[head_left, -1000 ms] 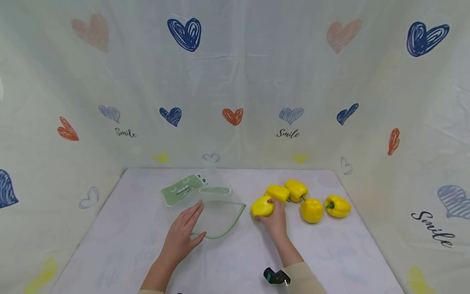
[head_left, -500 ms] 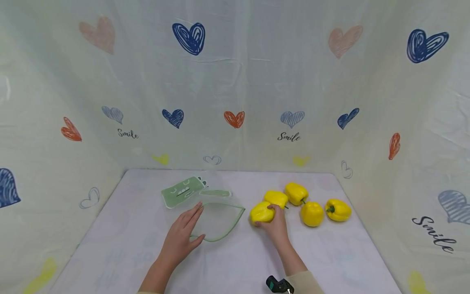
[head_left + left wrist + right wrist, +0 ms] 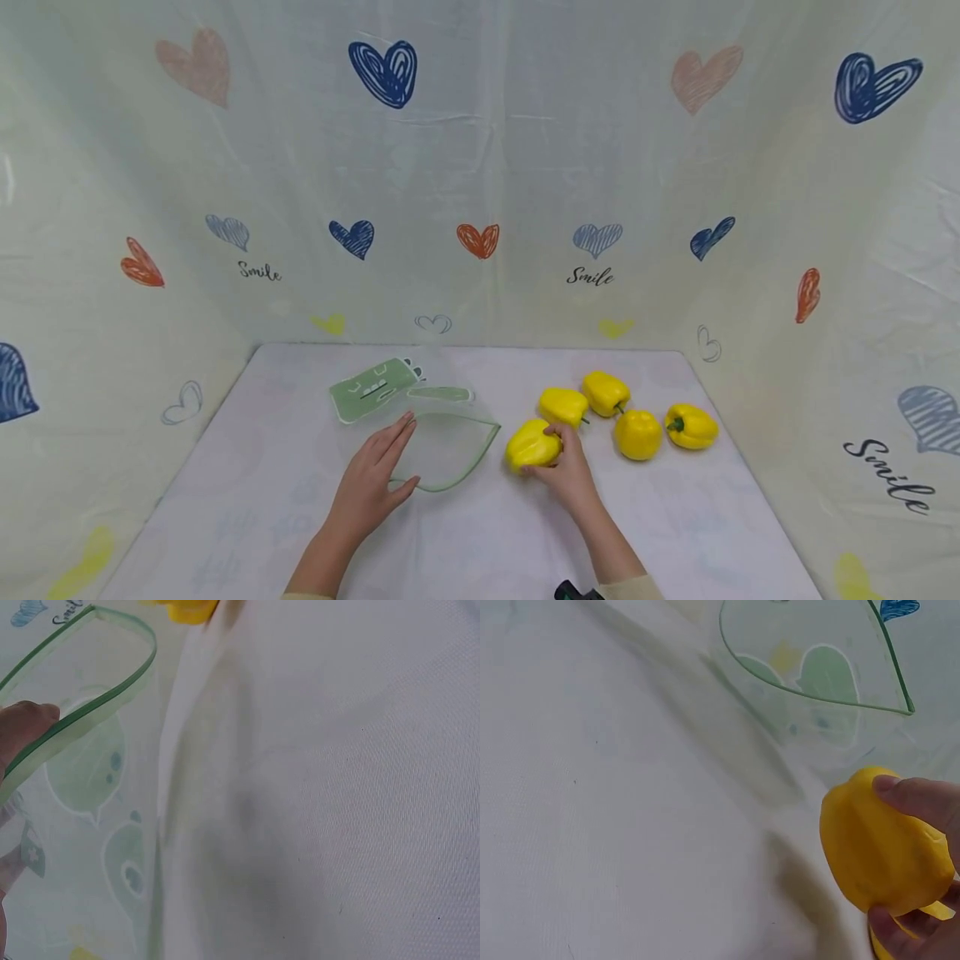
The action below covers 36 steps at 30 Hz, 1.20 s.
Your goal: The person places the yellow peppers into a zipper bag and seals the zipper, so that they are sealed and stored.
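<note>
A clear plastic bag [image 3: 450, 450] with a green-edged mouth and green cartoon prints stands on the table, its mouth held wide. My left hand [image 3: 365, 483] is at the left side of that mouth, fingers straight and thumb spread apart from them. In the left wrist view the thumb [image 3: 31, 724] lies against the bag's green rim [image 3: 97, 701]. My right hand [image 3: 573, 475] grips a yellow bell pepper [image 3: 531, 446] between thumb and fingers, just right of the bag. The right wrist view shows this bell pepper [image 3: 877, 847] over the table, close to the bag's corner.
Several more yellow bell peppers lie to the right: one [image 3: 564, 406] just behind the held one, another [image 3: 606, 393] farther back, one [image 3: 637, 435] nearer, and one [image 3: 691, 427] close to the table's right edge. A heart-printed sheet [image 3: 525, 167] surrounds the white table [image 3: 450, 550].
My right hand has drawn its bell pepper slightly nearer and to the left, apart from the one behind. My left hand has stayed at the bag's mouth.
</note>
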### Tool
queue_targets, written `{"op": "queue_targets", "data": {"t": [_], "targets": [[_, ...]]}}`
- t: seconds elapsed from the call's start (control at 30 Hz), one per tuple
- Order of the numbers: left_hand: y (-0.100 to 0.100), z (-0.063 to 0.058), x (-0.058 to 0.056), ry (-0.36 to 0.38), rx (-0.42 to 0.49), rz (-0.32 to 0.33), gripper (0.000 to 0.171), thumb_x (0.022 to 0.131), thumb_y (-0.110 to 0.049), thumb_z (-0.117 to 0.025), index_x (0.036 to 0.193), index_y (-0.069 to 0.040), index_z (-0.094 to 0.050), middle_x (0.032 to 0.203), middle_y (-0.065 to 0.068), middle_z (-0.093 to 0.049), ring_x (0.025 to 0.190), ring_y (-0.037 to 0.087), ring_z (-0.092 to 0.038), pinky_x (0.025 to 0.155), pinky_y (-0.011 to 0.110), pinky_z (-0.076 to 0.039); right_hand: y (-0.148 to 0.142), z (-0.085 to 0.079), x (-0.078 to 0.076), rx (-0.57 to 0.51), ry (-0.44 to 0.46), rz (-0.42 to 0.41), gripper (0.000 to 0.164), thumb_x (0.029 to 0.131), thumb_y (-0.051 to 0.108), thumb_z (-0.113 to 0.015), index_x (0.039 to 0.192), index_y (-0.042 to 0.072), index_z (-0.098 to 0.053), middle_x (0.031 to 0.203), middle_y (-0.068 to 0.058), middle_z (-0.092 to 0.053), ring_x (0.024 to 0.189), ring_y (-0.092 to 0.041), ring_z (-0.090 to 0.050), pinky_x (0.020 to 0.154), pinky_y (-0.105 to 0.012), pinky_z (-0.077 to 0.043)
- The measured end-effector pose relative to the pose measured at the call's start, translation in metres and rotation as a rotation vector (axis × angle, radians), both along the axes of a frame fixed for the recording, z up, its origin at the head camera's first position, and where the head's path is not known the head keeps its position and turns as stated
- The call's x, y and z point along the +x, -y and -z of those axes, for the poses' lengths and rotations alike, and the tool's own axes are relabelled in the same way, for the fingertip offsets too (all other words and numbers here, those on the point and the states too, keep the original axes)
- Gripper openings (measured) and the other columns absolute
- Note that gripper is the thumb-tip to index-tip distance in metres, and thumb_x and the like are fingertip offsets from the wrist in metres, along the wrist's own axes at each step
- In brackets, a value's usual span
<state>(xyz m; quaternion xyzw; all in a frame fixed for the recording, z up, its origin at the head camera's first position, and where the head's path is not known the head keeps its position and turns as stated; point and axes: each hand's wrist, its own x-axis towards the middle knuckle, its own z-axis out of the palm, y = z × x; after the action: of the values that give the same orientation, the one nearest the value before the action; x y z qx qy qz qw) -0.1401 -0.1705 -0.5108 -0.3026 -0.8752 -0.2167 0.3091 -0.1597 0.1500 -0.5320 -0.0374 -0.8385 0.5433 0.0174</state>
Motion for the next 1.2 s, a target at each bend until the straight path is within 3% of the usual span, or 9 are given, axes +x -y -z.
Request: {"op": "queue_targets", "data": {"t": [0.17, 0.63, 0.87, 0.97, 1.2], "targets": [[0.000, 0.000, 0.001, -0.016, -0.001, 0.010, 0.099, 0.056, -0.012, -0.093, 0.143, -0.002, -0.046, 0.149, 0.009, -0.043, 0.121, 0.030, -0.051, 0.103, 0.032, -0.038, -0.002, -0.005, 0.011, -0.026, -0.009, -0.042, 0.067, 0.070, 0.009, -0.088, 0.123, 0.005, -0.047, 0.135, -0.016, -0.045, 0.119, -0.035, -0.046, 0.084, -0.040, -0.052], [0.000, -0.002, 0.004, -0.034, -0.011, 0.019, 0.099, 0.056, -0.012, -0.092, 0.143, -0.001, -0.046, 0.149, 0.008, -0.043, 0.120, 0.030, -0.052, 0.098, 0.038, -0.043, 0.002, -0.030, 0.031, -0.095, 0.047, -0.089, 0.069, 0.068, 0.013, -0.089, 0.124, 0.009, -0.049, 0.136, -0.009, -0.046, 0.114, -0.029, -0.046, 0.091, -0.045, -0.048], [-0.002, -0.003, 0.003, -0.048, -0.016, 0.026, 0.100, 0.055, -0.012, -0.092, 0.142, 0.000, -0.046, 0.148, 0.010, -0.044, 0.118, 0.031, -0.053, 0.096, 0.039, -0.044, 0.009, -0.041, 0.037, -0.117, 0.056, -0.148, 0.070, 0.068, 0.016, -0.090, 0.125, 0.011, -0.048, 0.138, -0.010, -0.045, 0.114, -0.030, -0.049, 0.090, -0.041, -0.050], [-0.002, -0.003, 0.004, -0.042, -0.021, 0.022, 0.099, 0.055, -0.013, -0.092, 0.142, 0.000, -0.047, 0.148, 0.010, -0.044, 0.118, 0.030, -0.052, 0.099, 0.036, -0.043, 0.014, -0.044, 0.038, -0.123, 0.046, -0.182, 0.070, 0.069, 0.017, -0.089, 0.125, 0.012, -0.048, 0.138, -0.009, -0.045, 0.112, -0.030, -0.049, 0.090, -0.041, -0.050], [-0.003, -0.001, 0.008, 0.035, -0.042, 0.001, 0.097, 0.059, -0.014, -0.091, 0.143, 0.001, -0.045, 0.151, 0.009, -0.040, 0.123, 0.030, -0.049, 0.112, 0.023, -0.026, 0.025, -0.047, 0.039, -0.156, 0.020, -0.250, 0.070, 0.070, 0.018, -0.089, 0.125, 0.010, -0.047, 0.137, -0.010, -0.045, 0.112, -0.028, -0.049, 0.090, -0.042, -0.049]]}}
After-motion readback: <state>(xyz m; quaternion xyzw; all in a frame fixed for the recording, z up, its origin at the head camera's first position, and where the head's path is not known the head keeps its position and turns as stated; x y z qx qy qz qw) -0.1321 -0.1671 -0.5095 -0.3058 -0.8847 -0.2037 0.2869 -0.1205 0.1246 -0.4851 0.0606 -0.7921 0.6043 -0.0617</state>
